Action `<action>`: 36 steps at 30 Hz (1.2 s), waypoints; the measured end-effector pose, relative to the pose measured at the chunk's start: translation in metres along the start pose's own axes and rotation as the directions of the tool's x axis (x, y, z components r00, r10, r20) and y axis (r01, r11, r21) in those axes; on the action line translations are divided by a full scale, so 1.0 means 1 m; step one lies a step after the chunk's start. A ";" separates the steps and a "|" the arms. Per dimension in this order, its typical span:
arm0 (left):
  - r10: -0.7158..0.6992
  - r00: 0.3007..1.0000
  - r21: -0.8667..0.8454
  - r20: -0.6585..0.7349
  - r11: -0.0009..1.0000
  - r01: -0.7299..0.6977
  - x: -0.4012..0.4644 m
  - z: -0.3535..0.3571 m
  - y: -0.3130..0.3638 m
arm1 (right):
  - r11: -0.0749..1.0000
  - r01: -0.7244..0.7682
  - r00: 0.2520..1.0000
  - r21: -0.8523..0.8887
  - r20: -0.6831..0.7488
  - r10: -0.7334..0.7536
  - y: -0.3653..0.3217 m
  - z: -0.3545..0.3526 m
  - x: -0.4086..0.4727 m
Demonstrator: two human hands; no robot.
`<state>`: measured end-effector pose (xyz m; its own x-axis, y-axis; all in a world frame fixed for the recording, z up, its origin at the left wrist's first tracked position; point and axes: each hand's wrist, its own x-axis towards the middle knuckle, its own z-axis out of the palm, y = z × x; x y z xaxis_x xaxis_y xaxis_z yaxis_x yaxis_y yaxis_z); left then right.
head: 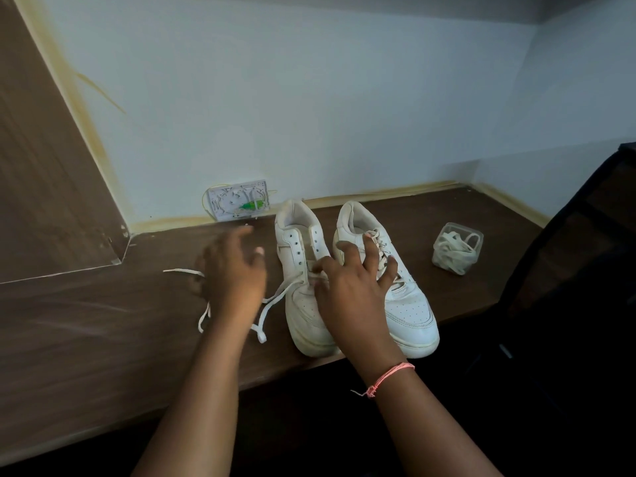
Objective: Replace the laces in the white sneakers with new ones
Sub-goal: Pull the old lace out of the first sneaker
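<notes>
Two white sneakers stand side by side on the brown desk (pixel 86 325), toes toward me. The left sneaker (pixel 303 270) has its upper eyelets bare; its old lace (pixel 272 304) trails from the lower eyelets onto the desk to the left. The right sneaker (pixel 409 304) is still laced. My left hand (pixel 234 270) hovers blurred above the desk left of the left sneaker, fingers spread, holding nothing. My right hand (pixel 354 280) is spread over both sneakers, fingers straight, fingertips at the right sneaker's laces. A clear plastic tub (pixel 457 247) with white laces sits to the right.
A white wall box (pixel 237 199) with a green part and thin wires sits behind the sneakers, at the wall. A wooden panel (pixel 44 166) closes off the left. A dark chair back (pixel 578 270) stands at the right. The desk's front edge runs just under the sneaker toes.
</notes>
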<state>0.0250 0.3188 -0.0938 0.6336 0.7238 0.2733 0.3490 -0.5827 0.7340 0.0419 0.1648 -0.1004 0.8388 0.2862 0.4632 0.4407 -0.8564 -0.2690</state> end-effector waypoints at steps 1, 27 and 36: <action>0.109 0.991 0.032 0.079 0.993 -0.112 -0.006 0.003 0.007 | 1.000 0.001 1.000 -0.022 -0.026 -0.002 0.000 0.005 0.000; 0.271 0.953 0.141 0.133 0.947 -0.289 -0.025 0.020 0.015 | 0.996 0.072 0.991 0.055 -0.113 -0.065 0.011 0.018 0.002; 0.258 0.957 0.095 0.132 0.958 -0.271 -0.022 0.015 0.014 | 0.939 -0.190 0.948 0.287 -0.196 0.252 0.014 0.014 0.011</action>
<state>0.0261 0.2888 -0.0991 0.7876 0.4937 0.3687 0.2282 -0.7895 0.5697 0.0622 0.1619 -0.1106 0.8434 -0.0283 0.5365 0.3462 -0.7350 -0.5830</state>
